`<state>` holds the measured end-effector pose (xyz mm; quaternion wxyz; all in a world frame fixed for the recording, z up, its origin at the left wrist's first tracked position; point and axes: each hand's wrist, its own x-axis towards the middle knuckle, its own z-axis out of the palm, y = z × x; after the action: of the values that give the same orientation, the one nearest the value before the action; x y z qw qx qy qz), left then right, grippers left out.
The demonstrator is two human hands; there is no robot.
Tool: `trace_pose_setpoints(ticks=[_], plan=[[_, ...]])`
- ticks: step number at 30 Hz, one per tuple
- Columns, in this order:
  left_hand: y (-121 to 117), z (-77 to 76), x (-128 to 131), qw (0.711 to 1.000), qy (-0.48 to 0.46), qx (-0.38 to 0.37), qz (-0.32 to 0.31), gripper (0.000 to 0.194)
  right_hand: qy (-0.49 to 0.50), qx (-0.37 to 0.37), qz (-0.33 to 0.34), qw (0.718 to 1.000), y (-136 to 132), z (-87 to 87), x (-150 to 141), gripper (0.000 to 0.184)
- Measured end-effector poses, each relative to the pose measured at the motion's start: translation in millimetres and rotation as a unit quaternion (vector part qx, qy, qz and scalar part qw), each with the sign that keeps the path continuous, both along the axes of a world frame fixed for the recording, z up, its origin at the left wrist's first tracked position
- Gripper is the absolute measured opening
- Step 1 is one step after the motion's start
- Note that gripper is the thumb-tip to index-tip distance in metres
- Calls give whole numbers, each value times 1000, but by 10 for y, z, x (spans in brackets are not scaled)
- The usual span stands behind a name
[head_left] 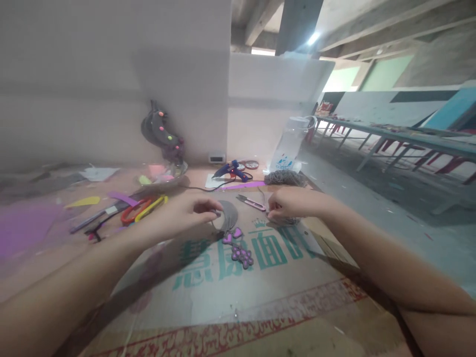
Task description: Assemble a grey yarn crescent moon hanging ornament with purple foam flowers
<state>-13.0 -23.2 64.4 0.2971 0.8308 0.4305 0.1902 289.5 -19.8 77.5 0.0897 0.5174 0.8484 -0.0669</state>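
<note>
My left hand (197,212) is closed in a pinch at the left edge of a grey round piece (231,212) with thin strands on it. Just below that piece lie purple hearts (232,235) and a purple flower (242,257), both edged in grey. My right hand (284,204) is curled closed, with grey yarn (292,221) showing beneath it and a strand by its fingertips. Pink-handled thread snips (252,202) lie between the two hands, close to the right fingers.
A blue glue gun (232,170) sits behind, near tape rolls (250,164). At the back right stand a water bottle (289,146) and a grey yarn bundle (285,178). Scissors (150,208) and purple sheets (28,228) lie left; a decorated grey crescent (161,130) rises behind.
</note>
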Motion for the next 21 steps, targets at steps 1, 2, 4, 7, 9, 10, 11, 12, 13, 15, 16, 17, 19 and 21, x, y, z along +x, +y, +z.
trace_pose_setpoints(ticks=[1,2,4,7,9,10,11,12,13,15,16,17,19,21], plan=[[-23,-7,30,1000,0,-11,-4,28,-16,2,-4,1000,-25,-27,-35,24],[-35,-21,52,1000,2,-19,-8,28,-29,7,-8,1000,-43,-63,-67,22],[-28,-73,75,999,13,-25,-16,28,-37,25,-7,999,-61,-148,-120,16],[38,-181,59,998,47,-21,-22,29,-32,47,19,998,-64,-220,-142,15],[88,-248,29,998,64,1,-9,32,-2,39,32,999,-70,-184,-111,13],[106,-275,14,997,68,25,-3,33,29,20,29,999,-78,-137,-86,12],[119,-298,2,996,69,55,-1,33,72,-7,18,997,-88,-76,-58,10],[123,-313,-2,994,67,87,0,33,123,-43,2,991,-101,-6,-32,9],[120,-321,4,991,62,115,-2,33,173,-74,-19,982,-115,66,-11,9],[92,-309,67,989,44,144,-1,34,265,-93,-41,959,-148,190,5,10],[69,-288,129,990,29,140,5,37,294,-91,-42,951,-166,233,-2,12],[42,-259,212,992,9,128,8,41,314,-85,-37,945,-184,261,-19,15],[-17,-190,431,997,-40,64,-4,50,338,-73,-21,938,-220,280,-72,18],[-67,-127,674,991,-123,2,-61,51,349,-61,-9,935,-250,275,-126,18]])
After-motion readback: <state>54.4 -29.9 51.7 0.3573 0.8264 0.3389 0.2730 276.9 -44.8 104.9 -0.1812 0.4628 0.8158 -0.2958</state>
